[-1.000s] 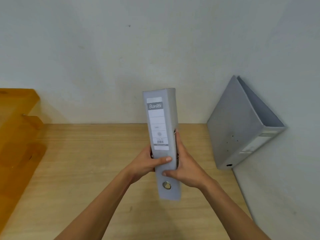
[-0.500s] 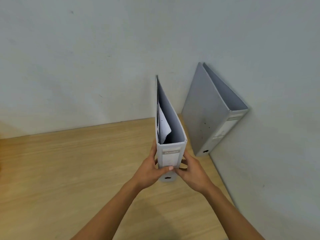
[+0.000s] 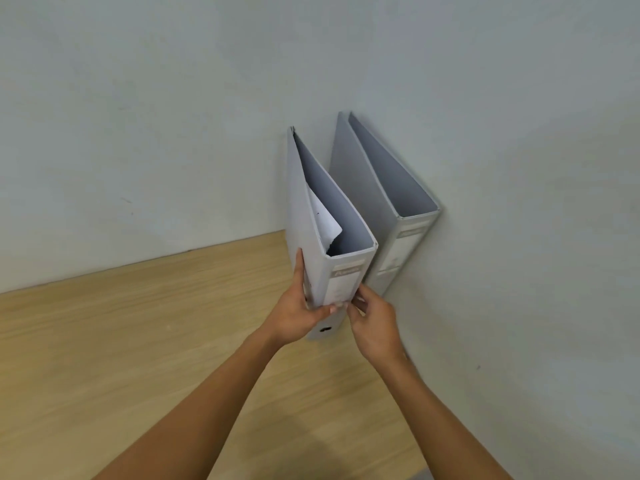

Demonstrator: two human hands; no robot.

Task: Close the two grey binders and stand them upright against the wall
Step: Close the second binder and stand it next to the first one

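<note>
Both hands, the left hand (image 3: 298, 315) and the right hand (image 3: 372, 327), grip the near binder (image 3: 341, 271) by its spine, long axis upright, with the second binder (image 3: 360, 188) at two o'clock, against the wall (image 3: 173, 133).

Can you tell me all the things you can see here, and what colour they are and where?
held binder: one, grey, upright on the desk, held low at the spine, just left of the other binder.
loose paper: one sheet, white, sticking up inside the held binder.
second binder: one, grey, standing in the corner against the right-hand wall.
desk: one, light wood, under both binders.
walls: two, pale grey-white, meeting in the corner behind the binders.
left hand: one, gripping the held binder's left side.
right hand: one, fingers at its right edge.
</note>
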